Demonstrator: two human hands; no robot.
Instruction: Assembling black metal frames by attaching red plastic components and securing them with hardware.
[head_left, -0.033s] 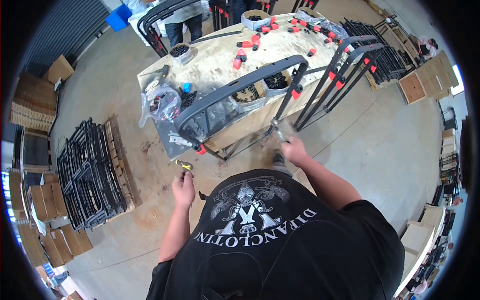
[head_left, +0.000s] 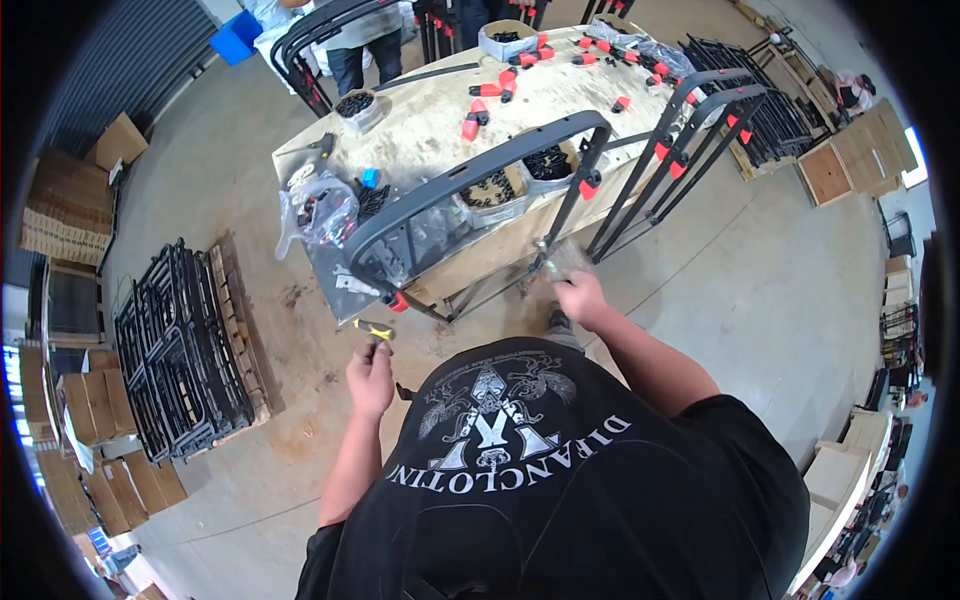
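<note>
My left hand [head_left: 370, 378], off the table's near left corner, is closed on a small yellow-and-black tool [head_left: 376, 331]; its exact kind is not clear. My right hand [head_left: 580, 298] is closed round a blurred, greyish see-through thing [head_left: 567, 261], perhaps plastic, beside the frame's lower bar. In front of me a black tubular frame [head_left: 470, 178] with a rounded top stands against the table's near side. Red fittings [head_left: 589, 189] sit on its legs. Two similar black frames [head_left: 716, 100] stand to the right.
The wooden-topped table [head_left: 415, 125] carries boxes of small black parts [head_left: 547, 163], several red-and-black fittings [head_left: 472, 124], a plastic bag [head_left: 318, 208] and a cordless drill [head_left: 322, 148]. Black frames [head_left: 180, 350] lie stacked on a pallet at left. Another person [head_left: 365, 50] stands across the table.
The yellow-and-black tool has turned a little in my left hand. My right hand has shifted slightly left, its held thing still blurred. The whole view has moved very slightly.
</note>
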